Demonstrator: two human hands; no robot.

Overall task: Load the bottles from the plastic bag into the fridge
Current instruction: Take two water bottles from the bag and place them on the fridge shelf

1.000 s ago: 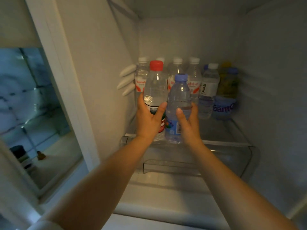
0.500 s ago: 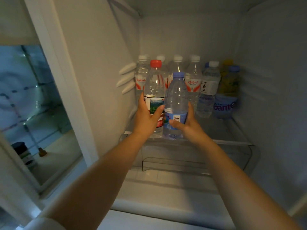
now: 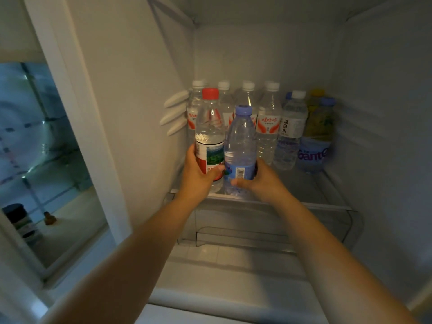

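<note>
left hand (image 3: 198, 177): wrapping round lower body of red-cap bottle (image 3: 209, 139), thumb lying across the label, centre of frame.
right hand (image 3: 259, 181): grasping blue-cap bottle (image 3: 240, 148) low down, fingers curling under the barcode label, just right of centre.
bottle position: both standing upright, touching side by side at front edge of fridge shelf (image 3: 304, 183); bases looking seated on the glass, hard telling for sure.
back row (image 3: 268, 118): white-cap bottles lining up behind, more at upper right; being kept clear of the two in front.
plastic bag: not showing in frame.
handling: looking full, so fairly heavy; thin clear walls probably flexing under squeeze; smooth and possibly slippery.
grip point: taking hold at labelled lower-mid body, avoiding cap and neck.
risk: knocking back row when sliding deeper.
</note>
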